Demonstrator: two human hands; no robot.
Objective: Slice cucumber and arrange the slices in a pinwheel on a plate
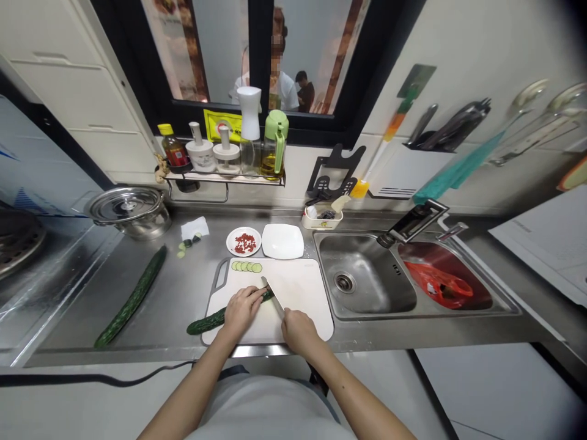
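Note:
A dark green cucumber (208, 322) lies slantwise on the white cutting board (312, 299), its left end past the board's edge. My left hand (241, 310) is closed over it, fingertips near its right end. In my right hand (299, 330) is the handle of a kitchen knife (274, 296), whose blade stands at the cucumber's right end; whether it has entered the flesh I cannot tell. A row of cucumber slices (246, 267) rests at the board's upper left. Behind the board are a plate of small red pieces (244, 242) and a bare white plate (282, 241).
Another whole cucumber (131, 297) lies on the steel counter at left, near cucumber scraps (187, 244) and a lidded pot (131, 211). The sink (367, 275) is to the right, with a red plastic bag (438, 285) in its second basin. A seasoning shelf (224, 177) hangs below the window.

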